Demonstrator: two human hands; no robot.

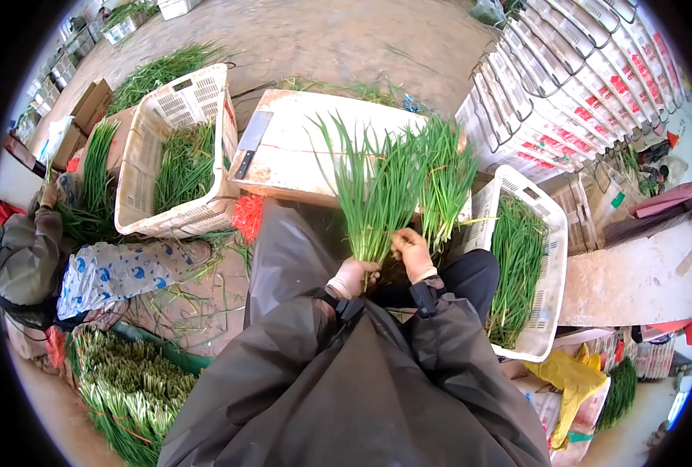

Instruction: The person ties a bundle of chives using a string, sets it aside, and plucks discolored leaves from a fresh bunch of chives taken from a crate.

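Observation:
My left hand (350,278), in a pale glove, is closed around the lower stems of a bunch of chives (369,202). The bunch stands nearly upright, its green leaf tips fanned out over the white board (299,124). On the bunch's right side, close to the stems, is my gloved right hand (413,255) with its fingers curled in; what they pinch, if anything, is hidden. Beyond it a second bunch of chives (447,175), with a red tie around it, leans at the board's right end. A cleaver (252,146) with a black handle lies along the board's left edge.
White plastic crates of chives flank me, one on the left (223,183) and one on the right (552,257). Red strings (247,216) hang at the board's near-left corner. Tied bunches (132,385) are stacked lower left. Another person (30,249) sits far left. Stacked white boxes (572,86) stand upper right.

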